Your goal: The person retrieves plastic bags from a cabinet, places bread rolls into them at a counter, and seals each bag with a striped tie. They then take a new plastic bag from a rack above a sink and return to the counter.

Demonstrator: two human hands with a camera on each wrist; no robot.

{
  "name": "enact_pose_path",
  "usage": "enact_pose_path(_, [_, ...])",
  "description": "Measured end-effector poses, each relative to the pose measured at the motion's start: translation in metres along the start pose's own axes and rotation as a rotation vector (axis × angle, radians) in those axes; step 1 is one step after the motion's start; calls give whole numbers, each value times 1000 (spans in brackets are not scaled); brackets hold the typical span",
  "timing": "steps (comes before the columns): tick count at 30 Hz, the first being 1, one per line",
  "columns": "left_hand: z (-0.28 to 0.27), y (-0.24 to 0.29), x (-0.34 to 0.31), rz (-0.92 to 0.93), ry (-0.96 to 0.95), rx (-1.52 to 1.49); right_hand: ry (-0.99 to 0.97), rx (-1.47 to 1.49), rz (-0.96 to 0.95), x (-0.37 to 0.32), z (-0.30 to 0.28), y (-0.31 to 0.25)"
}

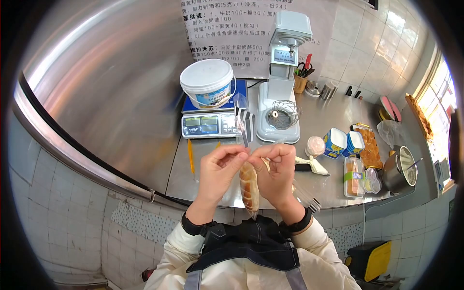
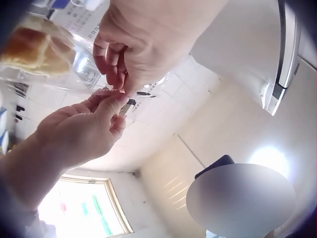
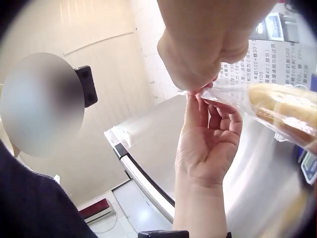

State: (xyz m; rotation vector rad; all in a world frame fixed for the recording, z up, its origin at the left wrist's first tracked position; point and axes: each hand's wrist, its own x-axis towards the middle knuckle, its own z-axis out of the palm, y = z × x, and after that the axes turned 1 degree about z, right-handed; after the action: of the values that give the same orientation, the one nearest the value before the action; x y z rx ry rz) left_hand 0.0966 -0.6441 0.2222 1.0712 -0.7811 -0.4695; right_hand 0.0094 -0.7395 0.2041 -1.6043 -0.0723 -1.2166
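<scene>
A long golden bread roll [image 1: 250, 187] shows through a clear plastic bag [image 3: 237, 96], which hangs below both hands in front of the apron. My left hand [image 1: 218, 169] pinches the gathered neck of the bag between thumb and fingertips. Right beside it, my right hand [image 1: 278, 166] pinches the same neck, the fingertips of both hands meeting there. In the left wrist view a small dark strip [image 2: 131, 102] shows at the pinched fingertips. Part of the neck is hidden behind the fingers.
On the steel counter, a white tub [image 1: 205, 79] stands on a digital scale [image 1: 208, 124], left of a stand mixer [image 1: 278, 111]. Striped clear plastic [image 1: 245, 126] lies by the scale. Toward the right are a piping bag [image 1: 314, 166], blue-and-white tubs [image 1: 335, 143] and a metal pot [image 1: 400, 170].
</scene>
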Motion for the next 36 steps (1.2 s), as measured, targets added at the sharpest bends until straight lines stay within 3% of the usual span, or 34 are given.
enact_pose_path(5, [-1,7,2,-90,-35,1,32,64,32,0,2,0])
enact_pose_path(8, [-2,3,2,-19,-22,57,16,113,182,0,-1,4])
enact_pose_path(12, [-2,-5,4,-45,-6,99,24,154,196,0,-1,15])
enact_pose_path(15, [1,-12,0,85,59,198,38,268,293,0,1,15])
enact_pose_path(18, [3,-13,-1,145,93,209,13,129,279,2,0,18])
enact_pose_path(20, [3,-11,-1,332,126,439,-34,-212,78,6,-2,15])
enact_pose_path(21, [4,-8,0,332,126,439,-34,-212,78,6,0,12])
enact_pose_path(23, [6,-2,0,589,115,763,140,-96,99,6,5,4])
enact_pose_path(26, [7,-3,-1,605,124,784,48,-301,17,14,0,-6])
enact_pose_path(32, [5,-9,-3,579,153,738,2,-80,184,6,-3,15])
enact_pose_path(36, [4,-17,-6,533,161,710,-25,-151,214,7,-4,11])
